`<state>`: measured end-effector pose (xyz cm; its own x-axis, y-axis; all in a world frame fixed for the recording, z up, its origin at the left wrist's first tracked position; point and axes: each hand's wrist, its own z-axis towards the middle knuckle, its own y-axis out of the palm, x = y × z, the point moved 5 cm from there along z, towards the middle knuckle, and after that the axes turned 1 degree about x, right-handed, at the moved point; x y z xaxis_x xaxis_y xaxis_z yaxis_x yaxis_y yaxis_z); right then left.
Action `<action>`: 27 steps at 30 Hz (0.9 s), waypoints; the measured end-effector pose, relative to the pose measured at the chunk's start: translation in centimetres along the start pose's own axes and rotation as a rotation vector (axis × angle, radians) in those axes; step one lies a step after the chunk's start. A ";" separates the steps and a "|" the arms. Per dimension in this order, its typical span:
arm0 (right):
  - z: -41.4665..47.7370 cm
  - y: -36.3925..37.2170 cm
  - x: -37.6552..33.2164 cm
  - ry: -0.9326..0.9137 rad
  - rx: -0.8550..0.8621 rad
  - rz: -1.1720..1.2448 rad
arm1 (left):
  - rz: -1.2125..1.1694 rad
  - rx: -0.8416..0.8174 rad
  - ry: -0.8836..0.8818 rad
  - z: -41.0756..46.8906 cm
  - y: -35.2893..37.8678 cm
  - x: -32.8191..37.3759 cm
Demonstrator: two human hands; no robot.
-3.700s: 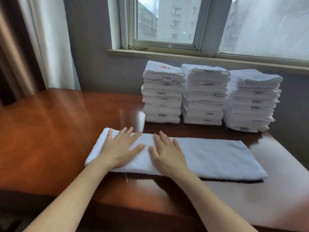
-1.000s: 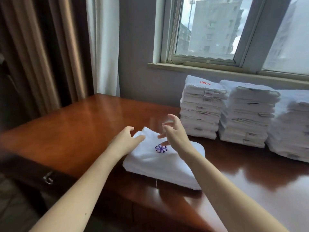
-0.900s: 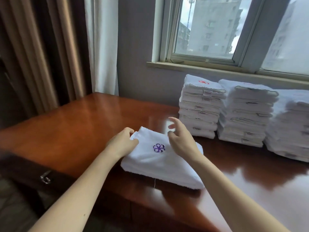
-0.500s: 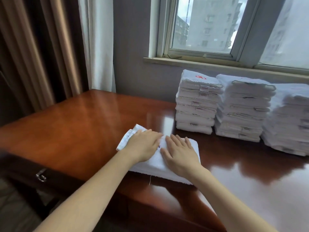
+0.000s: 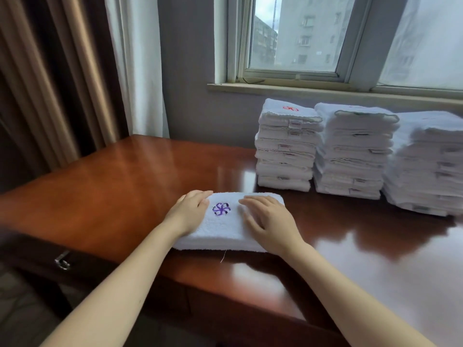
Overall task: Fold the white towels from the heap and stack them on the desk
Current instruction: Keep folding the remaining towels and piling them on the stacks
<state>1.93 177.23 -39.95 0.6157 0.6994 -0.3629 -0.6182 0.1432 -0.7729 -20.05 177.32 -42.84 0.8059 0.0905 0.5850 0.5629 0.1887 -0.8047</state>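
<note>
A folded white towel with a purple embroidered emblem lies on the glossy brown desk near its front edge. My left hand rests on the towel's left end, fingers lying along the far-left corner. Flat on the right half of the towel is my right hand, its fingers straight. Three stacks of folded white towels stand at the back of the desk under the window: a left stack, a middle stack and a right stack.
The wall and window sill run right behind the stacks. Curtains hang at the left, beside the desk's far corner. A drawer with a metal handle sits under the desk's front edge.
The long towel strip has been folded into a compact rectangle with the emblem up. Both hands, raised a second ago, now lie on it, apart from each other. The view has swung left.
</note>
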 end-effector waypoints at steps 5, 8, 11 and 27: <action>-2.8 -0.7 0.0 -0.119 -0.039 -0.013 | 0.054 0.045 -0.080 -1.1 0.2 0.8; -4.1 -1.6 -0.1 -0.133 0.017 0.015 | 0.085 0.075 -0.147 -2.3 0.8 2.0; -5.3 -2.1 -0.5 -0.170 0.031 -0.007 | 0.190 0.017 -0.238 -3.6 1.7 3.5; -10.1 -8.5 6.5 0.623 -0.064 0.226 | 0.034 -0.481 -0.120 -8.1 5.1 11.1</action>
<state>16.13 173.47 -40.95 0.6539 0.1688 -0.7375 -0.7465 -0.0146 -0.6652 -6.75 171.32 -41.24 0.8145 0.2057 0.5425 0.5802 -0.2863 -0.7625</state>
